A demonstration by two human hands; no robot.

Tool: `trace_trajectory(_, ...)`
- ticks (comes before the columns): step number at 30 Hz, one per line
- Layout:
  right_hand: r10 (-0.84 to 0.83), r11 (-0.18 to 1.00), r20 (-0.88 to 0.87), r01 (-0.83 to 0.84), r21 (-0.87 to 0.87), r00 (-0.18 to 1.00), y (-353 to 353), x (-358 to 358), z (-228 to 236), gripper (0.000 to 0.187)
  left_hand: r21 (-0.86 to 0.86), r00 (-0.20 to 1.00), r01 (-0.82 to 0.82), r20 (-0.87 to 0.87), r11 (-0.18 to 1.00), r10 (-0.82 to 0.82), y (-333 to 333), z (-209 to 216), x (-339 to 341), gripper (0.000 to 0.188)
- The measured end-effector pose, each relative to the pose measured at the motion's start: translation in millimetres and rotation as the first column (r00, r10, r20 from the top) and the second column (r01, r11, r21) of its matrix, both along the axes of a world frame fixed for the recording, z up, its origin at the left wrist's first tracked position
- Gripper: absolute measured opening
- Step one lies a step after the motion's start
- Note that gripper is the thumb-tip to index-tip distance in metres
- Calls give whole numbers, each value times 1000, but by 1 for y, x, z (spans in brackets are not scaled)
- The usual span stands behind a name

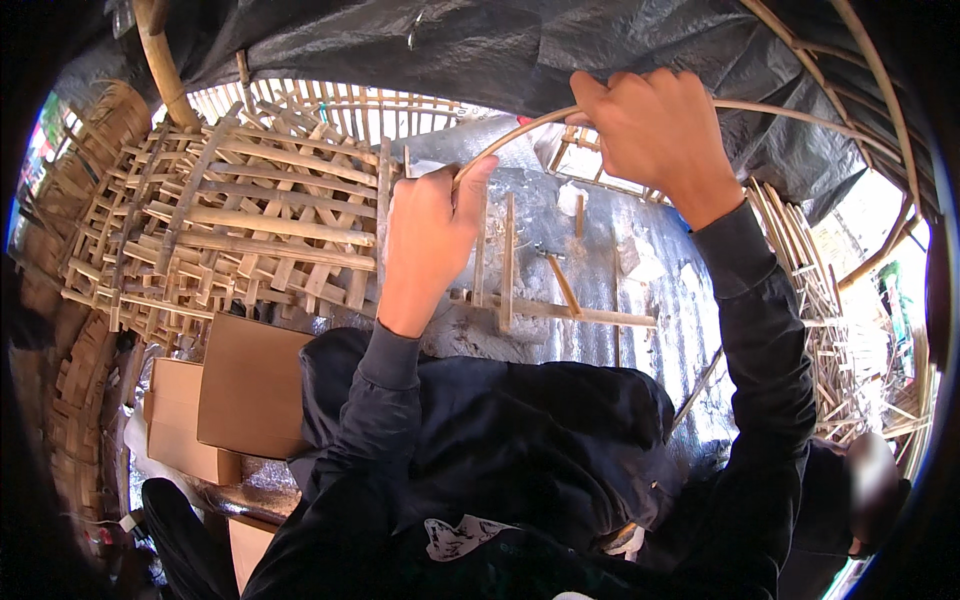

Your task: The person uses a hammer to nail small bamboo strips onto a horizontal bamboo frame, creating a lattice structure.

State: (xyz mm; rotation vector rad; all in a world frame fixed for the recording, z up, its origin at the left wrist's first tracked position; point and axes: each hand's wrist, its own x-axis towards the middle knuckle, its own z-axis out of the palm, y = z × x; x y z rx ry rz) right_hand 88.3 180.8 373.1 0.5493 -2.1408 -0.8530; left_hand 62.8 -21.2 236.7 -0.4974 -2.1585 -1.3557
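Note:
My left hand (430,245) is closed around one end of a thin, pale bent strip (530,126), which looks like bamboo or rattan, with the thumb pressed along it. Farther up and to the right, my right hand (655,135) grips the same strip in a fist. Between the two hands the strip arches upward. Past my right hand its long free end runs off to the right. Below the hands lies a wooden frame of narrow slats (560,311), with a hammer-like tool (566,288) resting by its crosspiece.
A large stack of bamboo lattice pieces (270,215) fills the left. Open cardboard boxes (255,385) stand near my left arm. Black plastic sheeting (620,40) hangs overhead. Bundled thin sticks (825,340) lie at the right, where another person (870,490) sits close by.

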Motion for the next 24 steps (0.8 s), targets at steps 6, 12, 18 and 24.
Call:
trace_trajectory(6, -104, 994, 56, 104, -13, 993, -1, -10, -5, 24, -14, 999, -5, 48, 1000, 6, 5, -6, -15, 56)
trace_trajectory(12, -117, 981, 137, 93, 169, 984, 34, 16, 27, 26, 82, 981, 168, 81, 982, -175, 37, 0, 11, 56)
trace_trajectory(18, -200, 976, 422, 140, 168, 884, 20, 77, 69, 17, 51, 952, 294, 70, 955, -297, 51, -2, 31, 57)
trace_trajectory(24, -181, 978, 296, 140, 156, 938, 116, 120, 66, 51, -235, 935, 344, -1, 909, -354, 64, 1, 32, 61)
